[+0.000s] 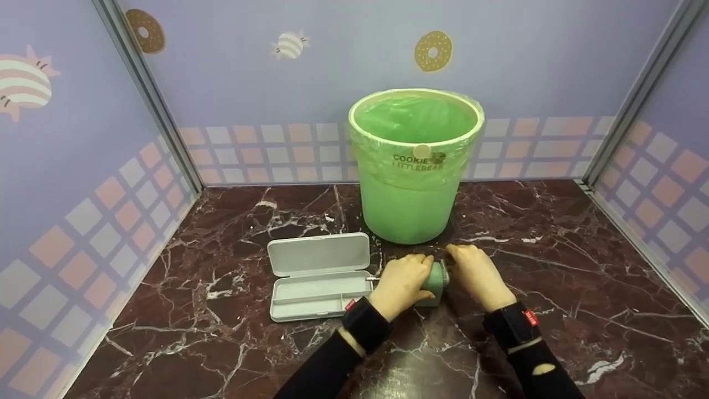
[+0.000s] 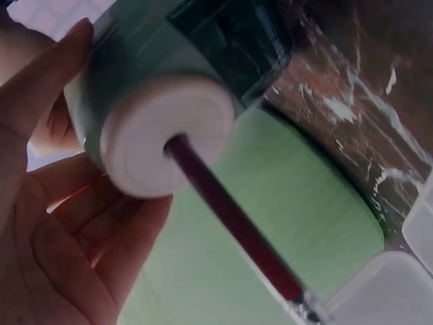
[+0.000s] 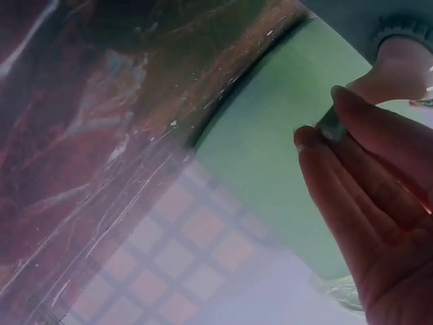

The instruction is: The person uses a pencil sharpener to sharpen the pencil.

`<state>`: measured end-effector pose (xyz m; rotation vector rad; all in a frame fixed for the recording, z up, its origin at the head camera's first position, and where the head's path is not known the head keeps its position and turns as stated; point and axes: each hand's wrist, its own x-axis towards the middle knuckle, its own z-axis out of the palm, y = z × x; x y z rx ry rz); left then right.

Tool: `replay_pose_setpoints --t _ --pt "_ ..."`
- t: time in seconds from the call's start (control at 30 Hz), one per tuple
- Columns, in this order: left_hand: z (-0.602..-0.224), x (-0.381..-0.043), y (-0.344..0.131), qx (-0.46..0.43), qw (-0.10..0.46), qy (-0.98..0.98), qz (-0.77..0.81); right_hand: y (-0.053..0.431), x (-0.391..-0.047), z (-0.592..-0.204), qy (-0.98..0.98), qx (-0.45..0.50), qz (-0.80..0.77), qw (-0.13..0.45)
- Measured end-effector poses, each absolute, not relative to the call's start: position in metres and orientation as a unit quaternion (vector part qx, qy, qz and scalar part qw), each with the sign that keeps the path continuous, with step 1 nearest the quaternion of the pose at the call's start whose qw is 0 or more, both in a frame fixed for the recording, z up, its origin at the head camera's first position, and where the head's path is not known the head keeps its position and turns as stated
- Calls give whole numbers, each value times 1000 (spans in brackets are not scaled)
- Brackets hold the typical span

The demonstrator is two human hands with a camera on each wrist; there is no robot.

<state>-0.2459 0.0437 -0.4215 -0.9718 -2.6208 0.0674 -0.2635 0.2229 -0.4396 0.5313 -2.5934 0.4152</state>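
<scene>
A green crank pencil sharpener (image 1: 436, 284) stands on the marble-patterned surface. My left hand (image 1: 403, 280) grips its body, with thumb and fingers on opposite sides. In the left wrist view a dark red pencil (image 2: 233, 220) sticks out of the hole in the sharpener's round pale face (image 2: 145, 142); its tip is hidden inside. On the sharpener's other end, my right hand (image 1: 476, 274) pinches the small knob (image 3: 330, 127) of the crank (image 3: 396, 71) between thumb and fingers. The head view mostly hides the crank behind that hand.
Left of the sharpener lies an open white pencil case (image 1: 318, 255) with divided compartments, close to the pencil's outer end. A green bin (image 1: 407, 208) with a clear liner stands just behind the hands. Patterned wall panels (image 1: 249, 83) enclose the back and sides.
</scene>
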Motion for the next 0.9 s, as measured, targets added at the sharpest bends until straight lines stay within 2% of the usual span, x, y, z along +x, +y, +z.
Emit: replay_pose_setpoints --t 0.13,0.53,0.9 --pt "-427 -244 49 -333 190 -922 55 224 -264 -444 -940 195 157 234" --pt "-428 -244 53 -330 188 -923 66 226 -268 -453 -937 197 174 228" --pt "-428 -245 50 -330 186 -924 46 231 -267 -452 -946 211 211 130"
